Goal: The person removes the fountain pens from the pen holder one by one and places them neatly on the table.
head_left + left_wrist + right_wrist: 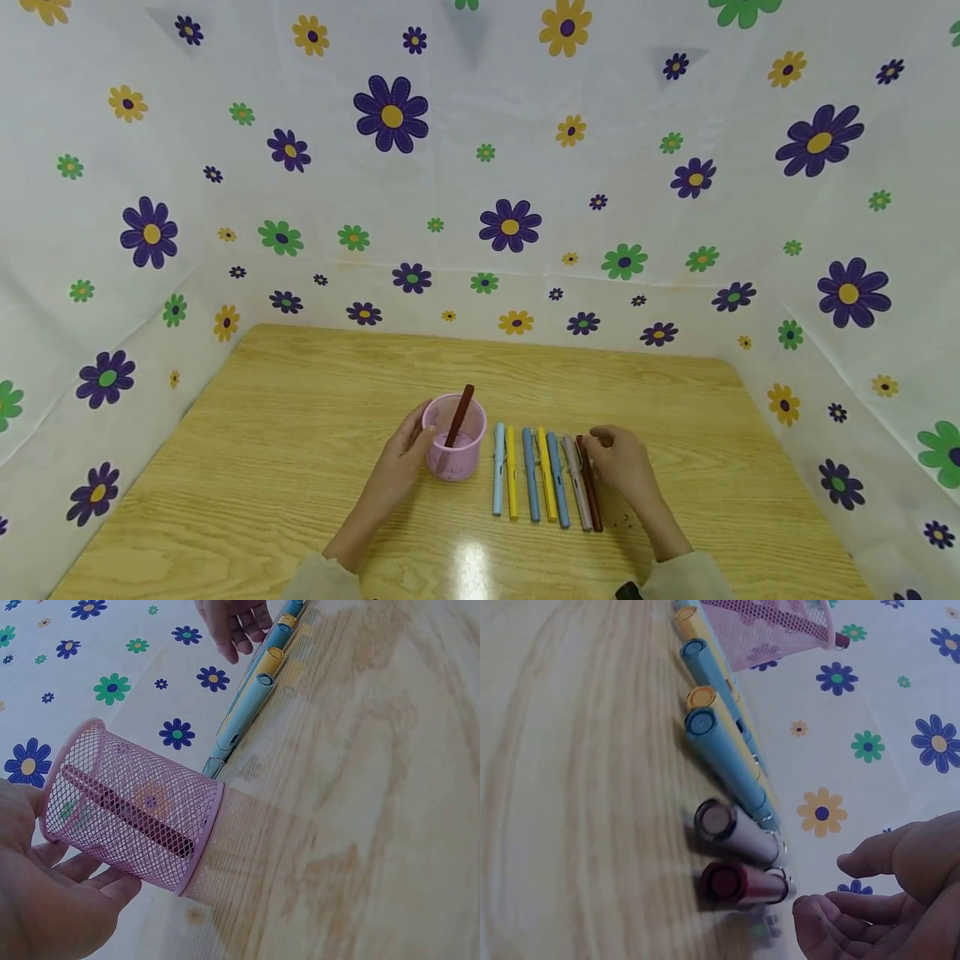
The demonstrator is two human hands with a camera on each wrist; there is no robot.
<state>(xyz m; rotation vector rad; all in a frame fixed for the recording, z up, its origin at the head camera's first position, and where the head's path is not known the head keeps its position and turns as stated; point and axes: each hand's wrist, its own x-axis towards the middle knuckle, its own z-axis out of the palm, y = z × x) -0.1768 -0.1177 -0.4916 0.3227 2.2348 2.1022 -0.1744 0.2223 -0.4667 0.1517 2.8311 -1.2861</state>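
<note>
My left hand (400, 454) holds a pink mesh pen cup (127, 802) by its left side, thumb near the rim. Inside it leans a dark red pen (460, 417), its end sticking out over the rim. To the right of the cup several pens lie side by side: a light blue pen (498, 479), yellow ones, blue ones, a greyish-mauve pen (739, 832) and a dark red pen (742, 885) at the right end. Beside the far end of that dark red pen is my right hand (621, 462), thumb and fingers apart with nothing between them.
Everything stands on a wood-grain table (337, 367). A white cloth (465, 183) with purple, green and yellow flowers rises behind it and along both sides. Small dark specks (624, 521) lie on the table just right of the pens.
</note>
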